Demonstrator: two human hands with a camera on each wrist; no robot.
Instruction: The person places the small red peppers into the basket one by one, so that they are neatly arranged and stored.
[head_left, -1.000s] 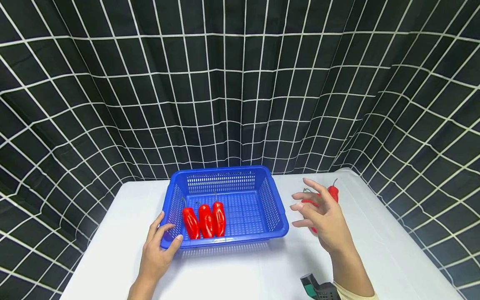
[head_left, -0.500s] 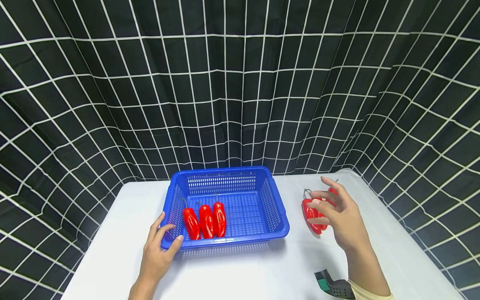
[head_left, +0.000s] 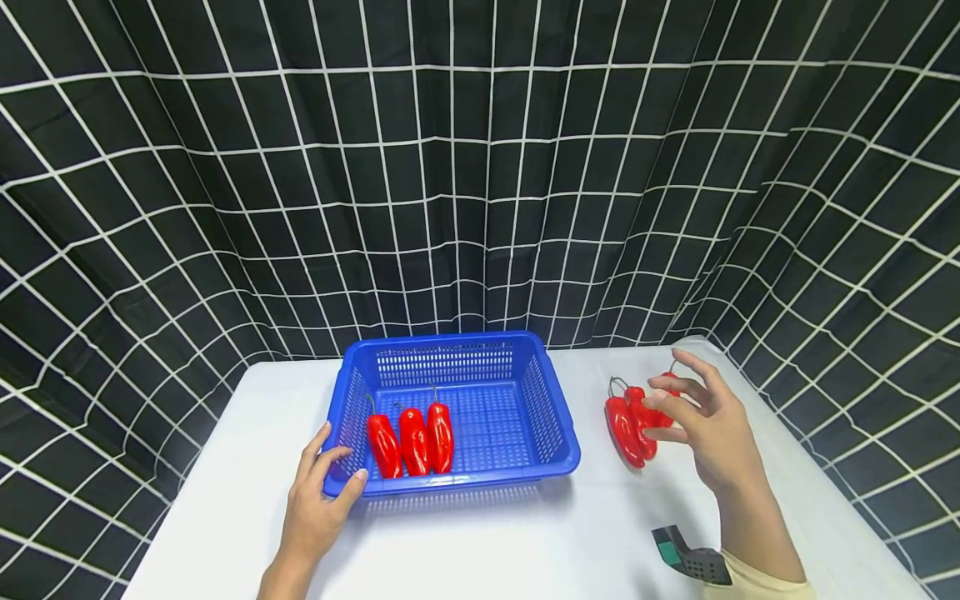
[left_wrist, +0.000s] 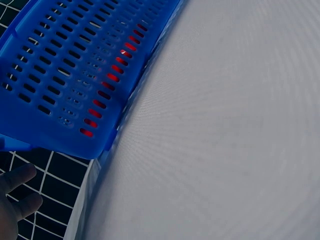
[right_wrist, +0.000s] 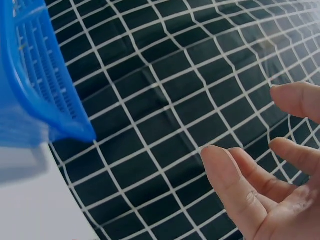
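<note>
In the head view, three glossy red chili peppers (head_left: 415, 442) lie side by side in the left half of a blue plastic basket (head_left: 491, 479). My left hand (head_left: 315, 500) holds the basket's near left corner, thumb at the front rim and a finger over the left rim. Two of its fingertips (left_wrist: 30, 202) show beside the basket in the left wrist view. Right of the basket, my right hand (head_left: 720, 433) hovers with fingers spread and slightly bent, holding nothing. Three more peppers (head_left: 624, 432) lie on the table there; the hand partly covers the rightmost one (head_left: 670, 385).
A white cloth covers the table (head_left: 465, 550). Black curtain (head_left: 480, 167) with a white grid rises behind it and on both sides. A dark device (head_left: 690, 557) with a green patch sits at my right wrist, by a pale sleeve (head_left: 757, 583).
My right hand has moved right, away from the basket and across the loose peppers, uncovering the left ones. The left hand and the basket have stayed in place.
</note>
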